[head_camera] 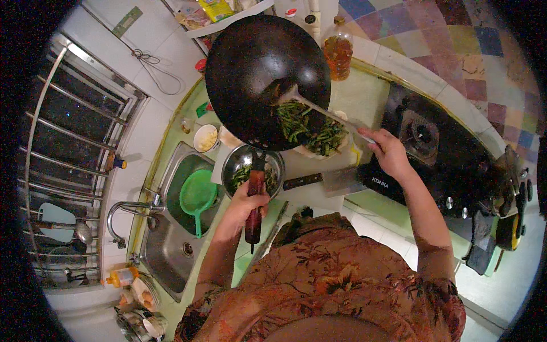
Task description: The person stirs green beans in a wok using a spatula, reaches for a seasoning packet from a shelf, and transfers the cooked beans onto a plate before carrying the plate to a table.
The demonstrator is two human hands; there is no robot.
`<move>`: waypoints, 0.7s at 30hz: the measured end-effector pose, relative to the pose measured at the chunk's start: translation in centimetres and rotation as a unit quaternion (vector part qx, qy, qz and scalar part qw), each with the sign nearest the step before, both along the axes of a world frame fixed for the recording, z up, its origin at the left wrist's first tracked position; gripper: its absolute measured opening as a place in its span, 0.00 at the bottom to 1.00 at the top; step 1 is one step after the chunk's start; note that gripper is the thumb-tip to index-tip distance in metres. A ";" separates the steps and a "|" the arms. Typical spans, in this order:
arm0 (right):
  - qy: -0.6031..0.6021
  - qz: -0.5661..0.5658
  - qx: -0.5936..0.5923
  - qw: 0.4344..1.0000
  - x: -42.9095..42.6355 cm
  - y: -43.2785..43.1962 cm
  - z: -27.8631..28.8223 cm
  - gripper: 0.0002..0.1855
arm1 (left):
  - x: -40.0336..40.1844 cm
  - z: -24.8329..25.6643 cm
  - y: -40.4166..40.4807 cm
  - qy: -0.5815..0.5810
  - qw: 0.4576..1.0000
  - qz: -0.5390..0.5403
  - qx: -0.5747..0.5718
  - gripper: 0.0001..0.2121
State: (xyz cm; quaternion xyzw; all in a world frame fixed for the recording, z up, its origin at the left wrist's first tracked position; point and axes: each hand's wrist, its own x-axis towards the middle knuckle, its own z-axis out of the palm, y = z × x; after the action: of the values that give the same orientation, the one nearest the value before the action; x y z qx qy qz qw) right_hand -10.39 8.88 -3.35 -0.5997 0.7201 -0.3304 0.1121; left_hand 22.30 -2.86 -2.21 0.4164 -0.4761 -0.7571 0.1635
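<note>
My left hand [252, 201] grips the wooden handle of a dark wok [265, 64], which is tilted above the counter. In my right hand [389, 149] is the handle of a metal spatula [324, 112], its blade at the green vegetables [292, 122] by the wok's rim. More cooked greens [327, 139] lie on a plate just past that rim, partly hidden by the wok. Below the wok, a metal bowl [280, 169] with green vegetables stands partly behind the wok handle and my left hand. A cleaver [342, 181] lies right of this bowl.
A gas stove [453, 158] is at the right. To the left, a steel sink [166, 256] holds a green strainer [198, 192]. A white bowl [206, 138] of pale yellow pieces stands near the sink. An oil bottle [337, 51] is beyond the wok, near the tiled wall.
</note>
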 end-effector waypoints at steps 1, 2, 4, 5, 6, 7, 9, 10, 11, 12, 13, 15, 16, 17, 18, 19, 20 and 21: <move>0.030 -0.015 0.028 0.999 0.5 0.5 0.9 0.20 | -0.2 -0.1 0.2 -0.009 1.000 0.012 -0.013 0.10; 0.060 -0.030 0.056 0.996 0.8 0.7 1.3 0.20 | -0.4 0.1 0.3 -0.003 1.000 0.023 -0.005 0.10; 0.080 -0.030 0.057 0.995 -0.2 1.4 1.1 0.20 | -0.4 -0.6 0.0 -0.002 1.000 0.011 -0.014 0.10; 0.100 -0.029 0.058 0.993 -0.5 1.7 1.2 0.19 | -0.5 -1.0 -0.2 -0.002 1.000 0.001 -0.022 0.10; 0.100 -0.031 0.059 0.993 -0.6 1.7 1.5 0.19 | -0.6 -1.3 -0.2 -0.001 1.000 -0.001 -0.022 0.10; 0.109 -0.039 0.092 0.989 -0.8 1.7 2.0 0.17 | -0.7 -1.7 -0.3 0.011 0.999 0.001 -0.041 0.10; 0.118 -0.050 0.125 0.984 -0.7 2.0 2.2 0.16 | -0.9 -2.3 -0.3 0.024 0.998 0.000 -0.060 0.10; 0.134 -0.050 0.120 0.982 -0.7 2.2 2.0 0.16 | -0.9 -2.7 -0.3 0.030 0.997 -0.006 -0.075 0.10; 0.150 -0.051 0.116 0.981 -0.6 2.4 1.9 0.16 | -1.0 -3.0 -0.4 0.036 0.995 -0.011 -0.089 0.10; 0.150 -0.051 0.116 0.981 -0.4 2.5 2.1 0.16 | -0.9 -3.4 -0.4 0.036 0.995 -0.011 -0.089 0.10; 0.142 -0.053 0.142 0.978 -0.3 2.6 2.5 0.16 | -0.8 -3.7 -0.4 0.020 0.994 -0.011 -0.105 0.10; 0.134 -0.054 0.168 0.975 -0.3 2.8 2.5 0.16 | -0.8 -4.2 -0.4 0.004 0.992 -0.012 -0.122 0.10; 0.137 -0.052 0.158 0.977 -0.6 3.0 2.1 0.16 | -1.0 -4.3 -0.3 0.006 0.991 0.001 -0.135 0.10; 0.140 -0.049 0.147 0.978 -0.9 3.2 1.9 0.15 | -1.1 -4.5 -0.3 0.008 0.989 0.015 -0.149 0.09; 0.140 -0.049 0.147 0.978 -1.2 3.3 1.9 0.15 | -1.2 -4.8 -0.4 0.008 0.989 0.015 -0.149 0.09; 0.137 -0.056 0.159 0.976 -1.5 3.2 2.1 0.16 | -1.3 -5.1 -0.6 0.007 0.986 0.008 -0.164 0.09; 0.133 -0.064 0.170 0.974 -1.8 3.1 2.3 0.16 | -1.4 -5.4 -0.8 0.006 0.984 0.000 -0.179 0.09; 0.133 -0.062 0.170 0.974 -2.2 3.0 2.6 0.16 | -1.6 -5.8 -0.8 0.005 0.984 0.002 -0.178 0.09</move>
State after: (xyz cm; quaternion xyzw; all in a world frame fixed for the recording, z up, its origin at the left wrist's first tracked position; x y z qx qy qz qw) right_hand -12.62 11.88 -0.78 -0.5646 0.8101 -0.1265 0.0949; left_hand 20.72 -3.66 -7.97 0.3779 -0.6017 -0.6618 0.2391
